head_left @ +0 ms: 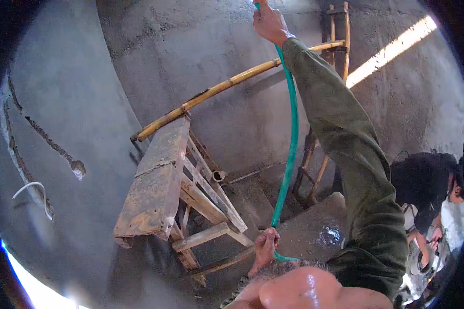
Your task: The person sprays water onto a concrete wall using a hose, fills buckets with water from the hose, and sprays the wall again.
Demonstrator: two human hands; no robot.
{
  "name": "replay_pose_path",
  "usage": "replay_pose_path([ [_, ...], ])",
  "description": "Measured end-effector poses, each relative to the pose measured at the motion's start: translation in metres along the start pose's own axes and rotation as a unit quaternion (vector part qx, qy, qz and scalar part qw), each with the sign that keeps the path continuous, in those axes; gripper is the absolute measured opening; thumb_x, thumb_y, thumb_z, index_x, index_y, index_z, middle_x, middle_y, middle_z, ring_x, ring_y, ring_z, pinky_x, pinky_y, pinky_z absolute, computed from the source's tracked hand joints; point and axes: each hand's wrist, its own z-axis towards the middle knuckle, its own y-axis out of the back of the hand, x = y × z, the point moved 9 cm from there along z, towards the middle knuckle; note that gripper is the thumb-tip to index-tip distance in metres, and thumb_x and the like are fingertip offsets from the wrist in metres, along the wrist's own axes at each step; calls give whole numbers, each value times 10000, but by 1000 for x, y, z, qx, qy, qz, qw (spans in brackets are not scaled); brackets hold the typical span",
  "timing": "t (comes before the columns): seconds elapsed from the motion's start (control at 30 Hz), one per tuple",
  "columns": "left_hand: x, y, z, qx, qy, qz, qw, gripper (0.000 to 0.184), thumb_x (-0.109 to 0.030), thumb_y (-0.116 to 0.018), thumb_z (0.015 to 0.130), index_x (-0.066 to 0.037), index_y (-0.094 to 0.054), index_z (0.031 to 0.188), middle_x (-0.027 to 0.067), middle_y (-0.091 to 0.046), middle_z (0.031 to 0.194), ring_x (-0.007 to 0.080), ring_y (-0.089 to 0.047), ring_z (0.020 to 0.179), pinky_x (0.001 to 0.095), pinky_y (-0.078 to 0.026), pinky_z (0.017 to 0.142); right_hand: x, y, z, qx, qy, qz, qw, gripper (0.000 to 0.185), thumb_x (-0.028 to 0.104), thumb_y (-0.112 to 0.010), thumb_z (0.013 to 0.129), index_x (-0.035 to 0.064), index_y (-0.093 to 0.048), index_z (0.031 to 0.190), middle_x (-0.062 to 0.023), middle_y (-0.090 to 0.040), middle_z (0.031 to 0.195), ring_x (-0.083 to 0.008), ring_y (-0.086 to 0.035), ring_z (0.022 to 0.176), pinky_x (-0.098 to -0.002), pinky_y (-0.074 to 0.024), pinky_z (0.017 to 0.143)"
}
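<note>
A green hose (294, 118) runs slackly between my two hands, from the top of the view to the bottom. My right hand (270, 24), at the end of a raised arm in an olive sleeve, is closed around its upper part near the wall. Lower down, my left hand (266, 246) pinches the same hose with fingers and thumb. Below that hand a short length of hose bends to the right. The hose passes in front of a bamboo pole (216, 89) close to my right wrist.
A wooden trestle (157, 180) with a worn board top stands left of the hose. Behind are a rough grey wall (232, 41) and a wooden ladder-like frame (346, 46). A white tube (33, 184) sticks out of the left wall. At right, a person (423, 190) in dark clothing bends down.
</note>
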Motion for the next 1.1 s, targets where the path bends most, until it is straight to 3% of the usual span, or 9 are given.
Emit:
replay_pose_path([
  [0.13,18,-4,9,-3,51,39,998,411,-453,-453,897,-85,-514,726,-10,-462,588,73,-407,496,223,-322,466,-18,-9,1,8,-11,-23,1000,448,107,-475,794,63,-408,1235,-250,-519,616,-411,-542,577,-488,-387,502],
  [0.23,10,-20,24,3,9,2,1000,385,-424,-448,908,-83,-520,743,-14,-448,587,68,-408,503,219,-322,465,-43,-14,1,21,-34,0,999,457,115,-477,793,65,-400,1241,-257,-530,631,-425,-542,587,-497,-387,506],
  [0.4,13,-44,65,-23,-19,79,996,364,-433,-479,893,-98,-519,758,-41,-437,608,38,-380,535,196,-290,483,-108,-20,1,27,-71,3,997,452,161,-470,807,69,-395,1244,-260,-554,655,-440,-537,589,-508,-389,524],
  [0.6,20,-117,131,-27,-39,102,994,349,-367,-452,915,-73,-528,743,-7,-461,597,61,-401,516,221,-325,461,-209,-21,0,-40,-44,-26,998,456,165,-451,811,78,-395,1254,-282,-557,688,-446,-548,631,-534,-398,581],
  [0.67,32,-132,154,-41,-23,109,993,345,-362,-455,915,-73,-529,741,-9,-457,591,60,-396,509,222,-322,456,-241,-30,-11,45,-91,-9,995,446,160,-434,826,65,-390,1259,-296,-552,700,-445,-550,640,-526,-404,582],
  [0.8,45,-156,195,-37,-26,85,995,338,-358,-464,911,-78,-531,733,-18,-449,575,56,-385,487,220,-308,441,-262,-37,-14,82,-53,-14,995,439,158,-417,839,55,-385,1265,-307,-554,738,-444,-555,670,-514,-411,594],
  [0.87,53,-167,210,-38,-12,85,996,336,-360,-467,909,-80,-530,734,-19,-447,571,54,-384,487,217,-304,437,-277,-48,-18,143,-117,119,976,414,174,-401,861,52,-393,1257,-289,-565,774,-436,-557,693,-508,-412,603],
  [1.0,53,-191,233,-44,-39,84,995,335,-365,-459,912,-86,-523,736,-21,-438,565,48,-384,481,214,-290,422,-313,-48,-7,11,-25,7,1000,369,276,-367,912,73,-432,1213,-224,-572,718,-400,-546,641,-492,-407,590],
  [1.1,51,-210,244,-50,-4,79,996,341,-363,-443,920,-86,-517,735,-23,-429,560,47,-376,470,215,-285,416,-349,-44,1,119,-113,51,985,352,256,-375,904,91,-438,1208,-241,-566,720,-409,-548,646,-497,-402,586],
])
